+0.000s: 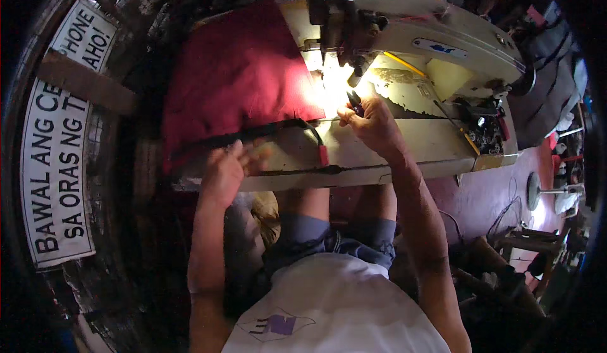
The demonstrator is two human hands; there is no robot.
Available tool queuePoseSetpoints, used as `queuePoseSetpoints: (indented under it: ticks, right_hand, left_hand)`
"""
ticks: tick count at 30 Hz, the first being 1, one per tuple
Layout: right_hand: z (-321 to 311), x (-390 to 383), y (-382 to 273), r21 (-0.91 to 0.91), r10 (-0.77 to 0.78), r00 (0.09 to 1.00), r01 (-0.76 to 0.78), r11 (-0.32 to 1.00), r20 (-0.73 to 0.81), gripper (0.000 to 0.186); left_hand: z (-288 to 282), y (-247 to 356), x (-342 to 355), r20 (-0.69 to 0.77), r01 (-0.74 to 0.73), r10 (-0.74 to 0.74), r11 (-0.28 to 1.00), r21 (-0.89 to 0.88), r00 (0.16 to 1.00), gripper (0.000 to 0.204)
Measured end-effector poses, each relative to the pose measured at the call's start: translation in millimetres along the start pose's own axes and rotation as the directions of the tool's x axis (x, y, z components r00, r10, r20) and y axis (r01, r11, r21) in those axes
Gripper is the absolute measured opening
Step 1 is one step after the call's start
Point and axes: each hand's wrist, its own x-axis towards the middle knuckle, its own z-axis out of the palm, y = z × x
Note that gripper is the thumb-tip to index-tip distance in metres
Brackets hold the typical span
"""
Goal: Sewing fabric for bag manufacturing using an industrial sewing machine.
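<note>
My right hand (375,124) is closed round a small dark tool (356,103), just under the lit needle area of a sewing machine (442,40). The fingers hide most of that tool, so its exact kind cannot be made out. My left hand (229,173) is raised at the near edge of the machine table (278,157), fingers apart and somewhat blurred, with nothing seen in it. Dark red cloth (234,68) lies spread to the left of the needle area, beyond my left hand. By its near edge is a thin black curved piece with a red end (323,155).
A yellow stick (404,64) leans by the machine arm. Small metal parts (488,131) fill a holder at the table's right end. A printed sign (63,157) hangs at far left. On the right stand a small fan (534,190) and wooden pieces (531,239).
</note>
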Motion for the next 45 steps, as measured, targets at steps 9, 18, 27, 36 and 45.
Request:
queuePoseSetpoints:
  ticks: [9, 18, 27, 36, 45]
  right_hand:
    - [-13.1, -1.2, 16.4, -0.337, -0.052, 0.989, 0.002, 0.942, -0.140, 0.024]
    - [-12.3, -3.4, 22.1, -0.088, 0.047, 0.985, -0.062, 0.994, -0.165, 0.023]
    - [-11.7, 3.8, 29.9, 0.127, 0.040, 0.983, -0.017, 0.992, -0.178, 0.023]
    - [-24.3, -13.7, 6.2, -0.372, -0.015, 0.955, -0.101, 0.923, -0.297, 0.035]
    - [-13.6, -31.0, -13.3, -0.339, 0.119, 0.993, -0.115, 0.934, -0.010, 0.048]
  left_hand:
    - [91.2, 21.4, 24.0, 0.406, -0.495, 0.311, 0.311, 0.811, 0.859, 0.026]
    - [124.0, 4.5, 90.9, 0.724, -0.630, 0.018, -0.477, 0.612, 0.689, 0.021]
    - [127.2, -27.9, 104.0, 0.773, -0.669, 0.238, -0.394, 0.630, 0.588, 0.006]
    - [115.7, -12.6, 126.6, 0.807, -0.777, 0.190, -0.220, 0.590, 0.559, 0.019]
    - [115.6, -1.5, 117.7, 0.408, -0.414, 0.143, 0.557, 0.720, 0.902, 0.016]
